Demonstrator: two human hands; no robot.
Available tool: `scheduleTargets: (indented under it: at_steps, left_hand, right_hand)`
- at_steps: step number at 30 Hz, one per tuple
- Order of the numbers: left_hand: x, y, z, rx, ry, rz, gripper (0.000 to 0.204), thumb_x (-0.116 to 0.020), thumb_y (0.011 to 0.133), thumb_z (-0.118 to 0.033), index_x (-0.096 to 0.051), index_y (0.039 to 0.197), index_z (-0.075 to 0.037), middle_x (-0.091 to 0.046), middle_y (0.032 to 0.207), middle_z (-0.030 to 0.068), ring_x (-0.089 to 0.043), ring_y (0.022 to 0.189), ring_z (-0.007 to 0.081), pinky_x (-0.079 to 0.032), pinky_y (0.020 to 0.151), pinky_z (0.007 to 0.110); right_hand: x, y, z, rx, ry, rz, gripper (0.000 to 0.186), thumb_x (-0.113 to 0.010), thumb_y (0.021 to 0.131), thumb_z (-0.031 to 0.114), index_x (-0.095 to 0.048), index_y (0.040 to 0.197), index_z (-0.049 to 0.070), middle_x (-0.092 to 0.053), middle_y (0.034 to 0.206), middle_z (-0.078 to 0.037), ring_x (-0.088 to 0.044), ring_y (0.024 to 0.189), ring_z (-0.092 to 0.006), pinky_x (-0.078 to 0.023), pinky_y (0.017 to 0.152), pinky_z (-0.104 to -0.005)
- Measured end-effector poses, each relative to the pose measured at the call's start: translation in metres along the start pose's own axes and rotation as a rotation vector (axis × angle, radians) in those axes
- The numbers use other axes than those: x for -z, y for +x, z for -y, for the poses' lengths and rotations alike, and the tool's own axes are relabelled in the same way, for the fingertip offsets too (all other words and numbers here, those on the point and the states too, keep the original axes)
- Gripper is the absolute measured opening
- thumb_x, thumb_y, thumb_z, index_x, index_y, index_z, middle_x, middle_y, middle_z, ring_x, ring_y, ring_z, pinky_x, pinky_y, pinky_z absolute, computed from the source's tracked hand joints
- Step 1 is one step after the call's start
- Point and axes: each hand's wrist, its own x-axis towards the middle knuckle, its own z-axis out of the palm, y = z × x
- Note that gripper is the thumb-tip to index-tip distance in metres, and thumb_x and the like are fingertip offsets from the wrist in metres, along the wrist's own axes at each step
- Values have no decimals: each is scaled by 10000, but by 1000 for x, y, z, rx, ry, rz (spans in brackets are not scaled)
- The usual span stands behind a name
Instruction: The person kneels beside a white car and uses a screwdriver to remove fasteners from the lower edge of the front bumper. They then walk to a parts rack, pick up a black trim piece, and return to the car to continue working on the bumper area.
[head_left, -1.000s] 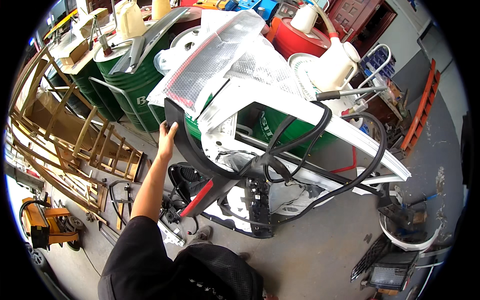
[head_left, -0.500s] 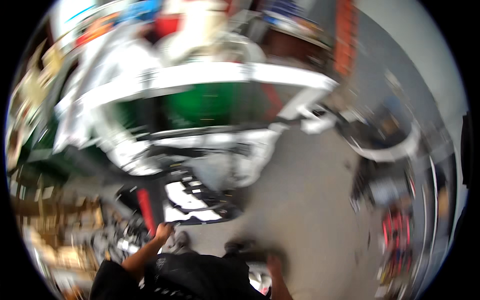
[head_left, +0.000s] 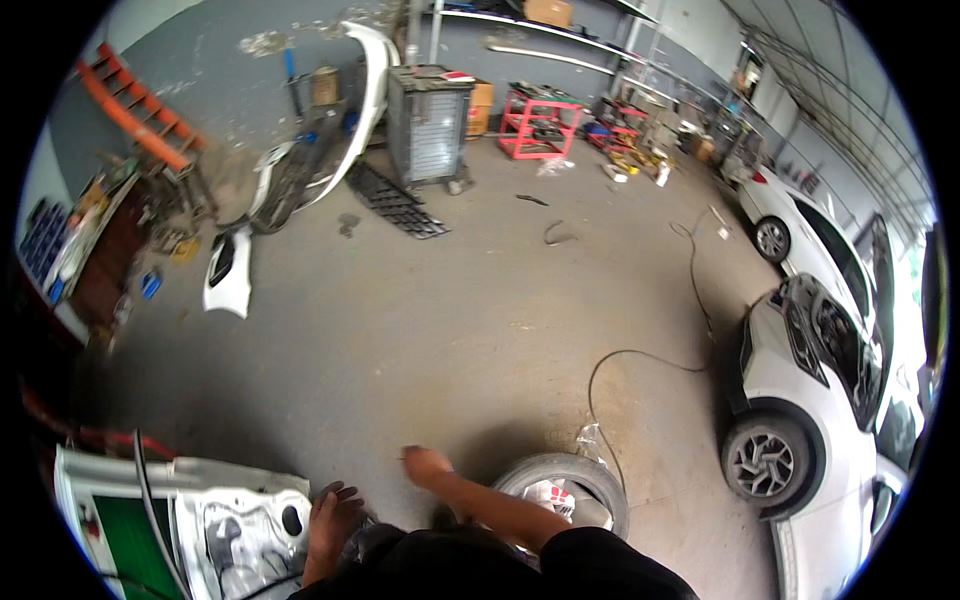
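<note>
My left hand point(head_left: 338, 510) is low in the view with its fingers spread and nothing in it, beside a bare white car door point(head_left: 240, 515) at the lower left. To its right, my right hand point(head_left: 428, 467) is closed, held out over the floor. Whatever it may grip is too small to name. Under my right forearm lies a tyre point(head_left: 610, 488), with a white and red wrapper point(head_left: 560, 495) inside its ring. Crumpled clear plastic point(head_left: 592, 440) rests at the tyre's far edge.
A white car with its bonnet up point(head_left: 800, 370) stands at the right. A black hose point(head_left: 640, 352) trails across the grey floor. Farther off are a white fender piece point(head_left: 230, 275), a black grille point(head_left: 395, 203), a grey tool cabinet point(head_left: 430, 125), a red cart point(head_left: 535, 125) and an orange ladder point(head_left: 140, 110).
My view has swung to the right, from the blurred white bumper and car parts to the open workshop floor. My right hand has come forward; my left hand now shows spread fingers.
</note>
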Motion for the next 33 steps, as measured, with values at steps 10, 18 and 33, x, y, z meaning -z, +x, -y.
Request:
scheduleTargets:
  at_steps: [10,18,33]
  left_hand:
    - [52,242,29,555,955,-210,373,-507,928,-325,-540,1175,-47,-640,1016,122,-628,885,242,-495,757,343]
    - [-54,523,-30,464,1153,120,379,-523,913,-348,-565,1145,-50,-649,997,121,-633,875,244,-495,759,349]
    - [-320,792,23,409,1356,417,394,-554,886,-389,-611,1090,-57,-667,961,119,-643,856,249,-495,763,360]
  right_hand:
    - [-91,-101,-283,-546,64,621,280,-628,718,258,-666,949,104,-679,944,-105,-655,773,-278,-511,603,-455]
    - [76,-32,-313,-1239,542,-182,257,-619,732,252,-658,938,102,-674,911,-105,-651,752,-287,-507,587,-454]
    - [194,89,-519,-1289,586,-351,216,-603,759,242,-642,915,98,-664,850,-106,-644,712,-304,-498,556,-454]
